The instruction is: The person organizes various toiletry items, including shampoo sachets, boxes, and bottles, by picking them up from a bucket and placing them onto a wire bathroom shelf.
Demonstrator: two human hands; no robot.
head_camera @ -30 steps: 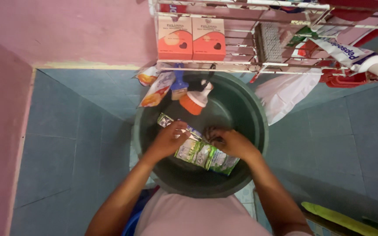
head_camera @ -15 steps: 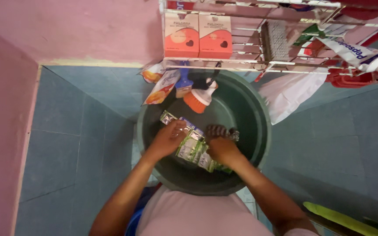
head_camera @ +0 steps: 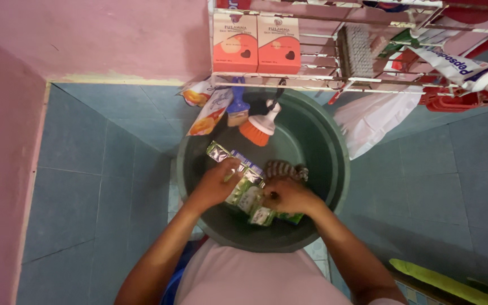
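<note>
A strip of green and white sachets [head_camera: 248, 195] lies across the inside of a dark green plastic basin [head_camera: 329, 147]. My left hand [head_camera: 217, 183] presses down on the strip's upper part, whose silver and blue end [head_camera: 219, 152] sticks out past my fingers. My right hand [head_camera: 289, 196] pinches the strip's lower end, which is folded toward the left hand. A dark striped lump [head_camera: 285, 169] sits in the basin just above my right hand.
A white wire rack [head_camera: 334, 85] hangs over the basin's far side, holding two orange and white boxes [head_camera: 257, 44], a scrubbing brush and a toothpaste tube [head_camera: 458, 69]. An orange brush [head_camera: 257, 131], snack packets [head_camera: 207, 113] and a white bag [head_camera: 374, 121] dangle below it. Blue floor tiles and pink walls surround.
My right hand has slid left and down, folding the sachet strip's lower end toward the left hand. The left hand stays on the strip. The striped lump came into view.
</note>
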